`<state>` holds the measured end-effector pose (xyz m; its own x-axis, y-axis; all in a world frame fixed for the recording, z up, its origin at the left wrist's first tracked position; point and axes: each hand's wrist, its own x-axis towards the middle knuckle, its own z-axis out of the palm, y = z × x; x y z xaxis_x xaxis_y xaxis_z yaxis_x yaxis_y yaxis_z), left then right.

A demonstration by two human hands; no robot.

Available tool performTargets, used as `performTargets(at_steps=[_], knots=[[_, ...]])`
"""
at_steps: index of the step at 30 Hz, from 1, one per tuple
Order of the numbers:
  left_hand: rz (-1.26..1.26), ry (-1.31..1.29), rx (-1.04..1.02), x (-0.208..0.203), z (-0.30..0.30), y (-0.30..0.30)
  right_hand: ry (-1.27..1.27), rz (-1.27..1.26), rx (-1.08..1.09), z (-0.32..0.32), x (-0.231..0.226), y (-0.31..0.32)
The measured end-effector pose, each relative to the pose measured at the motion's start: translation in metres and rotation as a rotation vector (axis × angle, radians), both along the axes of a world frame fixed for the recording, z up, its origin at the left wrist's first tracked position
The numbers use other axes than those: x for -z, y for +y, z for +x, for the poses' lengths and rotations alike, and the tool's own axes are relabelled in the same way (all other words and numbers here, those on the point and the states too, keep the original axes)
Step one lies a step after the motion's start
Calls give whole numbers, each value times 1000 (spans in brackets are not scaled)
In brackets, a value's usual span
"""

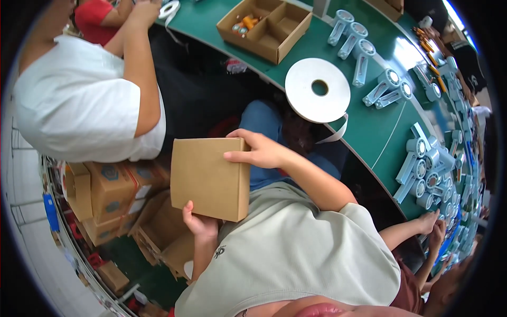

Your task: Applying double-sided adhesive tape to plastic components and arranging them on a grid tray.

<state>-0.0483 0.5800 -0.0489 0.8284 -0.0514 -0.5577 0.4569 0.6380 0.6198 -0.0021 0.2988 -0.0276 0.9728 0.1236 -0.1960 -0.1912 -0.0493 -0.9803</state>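
A plain brown cardboard box, closed, is held up in front of my body, over my lap and away from the table. My right hand grips its far right corner, with the thumb on the broad face and the fingers over the edge. At the near edge, my left hand supports it with the thumb on the face; its other fingers are mostly hidden behind the box. Whatever is inside the box cannot be seen.
On the green table to the right lie a white tape roll, a divided cardboard tray with small orange parts, and many light-blue handheld fans. A co-worker in white sits at left, near stacked cartons and an open carton.
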Motion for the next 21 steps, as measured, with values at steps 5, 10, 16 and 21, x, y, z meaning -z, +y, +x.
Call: performTargets(at_steps=[5,10,16,21], knots=[[-195,-195,129,10,44,-41,-476,-833,705,49,-73,-77],[-346,-182,271,11,76,-74,-510,-1700,488,124,-57,-136],[-385,-219,320,-3,107,-113,-386,-1711,278,183,-41,-188],[-255,-219,297,-26,149,-150,-513,-1703,411,252,-23,-246]])
